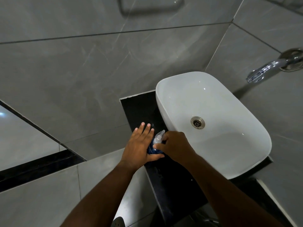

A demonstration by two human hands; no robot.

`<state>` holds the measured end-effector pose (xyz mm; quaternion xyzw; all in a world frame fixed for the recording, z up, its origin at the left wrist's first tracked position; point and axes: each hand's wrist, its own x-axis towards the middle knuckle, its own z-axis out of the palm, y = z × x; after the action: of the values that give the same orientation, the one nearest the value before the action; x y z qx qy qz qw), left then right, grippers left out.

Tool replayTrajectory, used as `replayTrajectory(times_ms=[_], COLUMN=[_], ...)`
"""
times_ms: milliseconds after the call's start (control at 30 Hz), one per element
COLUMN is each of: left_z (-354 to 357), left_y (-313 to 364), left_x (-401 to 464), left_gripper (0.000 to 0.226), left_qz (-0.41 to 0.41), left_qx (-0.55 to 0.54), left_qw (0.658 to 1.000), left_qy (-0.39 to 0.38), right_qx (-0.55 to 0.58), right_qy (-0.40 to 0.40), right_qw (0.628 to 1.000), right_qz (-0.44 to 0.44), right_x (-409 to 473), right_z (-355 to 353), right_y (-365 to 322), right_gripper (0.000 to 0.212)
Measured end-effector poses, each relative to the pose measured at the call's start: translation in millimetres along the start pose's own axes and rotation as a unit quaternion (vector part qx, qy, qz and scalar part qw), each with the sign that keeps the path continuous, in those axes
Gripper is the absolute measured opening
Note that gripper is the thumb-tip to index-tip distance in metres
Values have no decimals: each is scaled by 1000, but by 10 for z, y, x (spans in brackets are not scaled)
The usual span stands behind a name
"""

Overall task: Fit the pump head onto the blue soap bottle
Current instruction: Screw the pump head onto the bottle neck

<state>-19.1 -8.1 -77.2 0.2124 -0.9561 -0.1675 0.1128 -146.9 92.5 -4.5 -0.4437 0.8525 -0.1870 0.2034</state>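
The blue soap bottle [153,149] stands on the black counter [173,182] just left of the sink. A clear pump head [158,136] sits on top of its neck, nozzle pointing away from me. My left hand [139,146] presses against the bottle's left side, thumb under its near side and fingers stretched out flat. My right hand [175,146] is closed around the base of the pump head at the neck. Most of the bottle is hidden between the two hands.
A white oval sink [164,102] with a metal drain [197,122] fills the counter to the right. A chrome tap [265,69] juts from the grey tiled wall [82,71] at the upper right. The counter's edge drops off at the left.
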Motion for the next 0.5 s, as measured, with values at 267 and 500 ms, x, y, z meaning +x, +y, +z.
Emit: replayTrajectory(times_ms=[267,500], left_z=[-10,37], left_y=[-36,-41], left_x=[6,-7], left_gripper=[101,100], left_qz=[20,8], left_qx=[15,-22], left_qw=[1000,1000], left_qy=[-8,6], right_qx=[27,53], right_qy=[-3,-9], right_qw=[1000,998], right_qz=[-12,-22], right_x=[-12,-24], right_z=[-13,-4], right_y=[-6,13], right_gripper=[33,24])
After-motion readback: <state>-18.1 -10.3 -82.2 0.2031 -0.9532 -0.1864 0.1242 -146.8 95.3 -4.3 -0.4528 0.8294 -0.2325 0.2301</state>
